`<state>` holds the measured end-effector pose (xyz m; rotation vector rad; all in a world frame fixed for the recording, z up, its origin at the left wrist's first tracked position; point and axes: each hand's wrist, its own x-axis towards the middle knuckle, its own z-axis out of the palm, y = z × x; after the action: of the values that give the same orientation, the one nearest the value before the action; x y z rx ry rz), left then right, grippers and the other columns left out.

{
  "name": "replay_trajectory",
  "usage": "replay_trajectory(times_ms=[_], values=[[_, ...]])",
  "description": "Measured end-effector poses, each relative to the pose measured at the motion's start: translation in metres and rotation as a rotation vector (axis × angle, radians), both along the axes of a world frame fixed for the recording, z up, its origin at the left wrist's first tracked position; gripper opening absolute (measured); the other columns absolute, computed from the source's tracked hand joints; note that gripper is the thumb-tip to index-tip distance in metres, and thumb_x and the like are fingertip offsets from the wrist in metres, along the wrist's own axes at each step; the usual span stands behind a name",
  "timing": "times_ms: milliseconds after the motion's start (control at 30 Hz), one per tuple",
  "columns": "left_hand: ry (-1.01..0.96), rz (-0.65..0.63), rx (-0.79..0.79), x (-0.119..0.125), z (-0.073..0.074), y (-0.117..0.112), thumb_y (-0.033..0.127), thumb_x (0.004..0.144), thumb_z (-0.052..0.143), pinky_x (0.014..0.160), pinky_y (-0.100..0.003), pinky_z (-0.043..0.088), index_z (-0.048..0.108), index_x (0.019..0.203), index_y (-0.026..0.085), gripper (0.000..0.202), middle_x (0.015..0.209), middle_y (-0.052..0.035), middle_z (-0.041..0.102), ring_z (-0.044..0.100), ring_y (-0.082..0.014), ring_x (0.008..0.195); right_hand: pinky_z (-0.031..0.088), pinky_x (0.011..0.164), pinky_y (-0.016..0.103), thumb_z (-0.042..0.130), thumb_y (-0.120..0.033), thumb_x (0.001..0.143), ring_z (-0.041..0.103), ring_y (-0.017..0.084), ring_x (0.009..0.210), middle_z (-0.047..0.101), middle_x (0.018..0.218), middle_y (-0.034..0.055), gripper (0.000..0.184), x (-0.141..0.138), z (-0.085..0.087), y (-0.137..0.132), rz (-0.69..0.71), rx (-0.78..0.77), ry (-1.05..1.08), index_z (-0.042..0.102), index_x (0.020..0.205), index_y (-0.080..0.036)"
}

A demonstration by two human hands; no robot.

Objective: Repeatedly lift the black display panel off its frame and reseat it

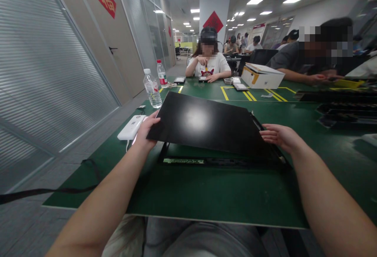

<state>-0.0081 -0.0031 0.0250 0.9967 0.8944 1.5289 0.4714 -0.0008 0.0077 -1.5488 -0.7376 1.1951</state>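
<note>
A glossy black display panel (pixel 200 119) is tilted over the table, its left side raised and its right side low over a black frame (pixel 232 162). My left hand (pixel 146 131) is closed on the panel's left edge, thumb on top. At the right end, my right hand (pixel 278 135) has its fingers stretched out, their tips against the edge where panel and frame meet. A green circuit board strip (pixel 183 161) shows along the frame's near side. The panel hides most of the frame's inside.
The green table (pixel 212 198) carries a white power bank (pixel 131 127), a clear water bottle (pixel 152 88) and a red-labelled bottle (pixel 161 73). A white box (pixel 263 77) stands farther back. Dark frames (pixel 347 109) are stacked at right. Two people work at the table.
</note>
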Motion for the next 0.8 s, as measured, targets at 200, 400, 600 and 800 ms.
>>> replay_trajectory(times_ms=[200,400,600,800], values=[[0.034,-0.005,0.000,0.001,-0.002,-0.001,0.023,0.064,0.079,0.092,-0.039,0.061,0.079,0.117,0.015,0.053,0.103,-0.0065,0.084,0.078,-0.0303,0.100,0.055,0.049,0.024,0.063,-0.008,0.084,0.073,0.020,0.057,0.076,0.070,0.0114,0.019,-0.009,0.007,-0.006,-0.047,0.006,-0.148,0.067,0.100,-0.016],[0.124,0.054,-0.055,0.005,-0.006,-0.005,0.023,0.060,0.086,0.085,-0.036,0.061,0.081,0.109,0.014,0.050,0.097,-0.0071,0.084,0.077,-0.0293,0.097,0.044,0.044,0.019,0.065,-0.008,0.079,0.068,0.016,0.054,0.074,0.067,0.0078,0.021,-0.004,0.006,-0.002,-0.111,0.008,-0.268,0.073,0.096,-0.017],[0.176,0.021,-0.069,0.004,-0.010,-0.004,0.024,0.059,0.090,0.086,-0.036,0.060,0.079,0.102,0.015,0.046,0.099,-0.0080,0.083,0.077,-0.0272,0.093,0.032,0.041,0.019,0.063,-0.009,0.081,0.051,0.009,0.044,0.071,0.064,0.0066,0.014,-0.008,0.007,-0.003,-0.116,-0.002,-0.401,0.073,0.089,-0.015],[0.209,0.026,-0.074,0.008,-0.006,-0.007,0.024,0.054,0.089,0.083,-0.035,0.059,0.077,0.101,0.014,0.049,0.098,-0.0083,0.082,0.076,-0.0267,0.092,0.034,0.043,0.019,0.063,-0.010,0.082,0.050,0.009,0.046,0.070,0.061,0.0061,0.011,-0.013,0.007,-0.004,-0.133,0.002,-0.426,0.071,0.085,-0.016]])
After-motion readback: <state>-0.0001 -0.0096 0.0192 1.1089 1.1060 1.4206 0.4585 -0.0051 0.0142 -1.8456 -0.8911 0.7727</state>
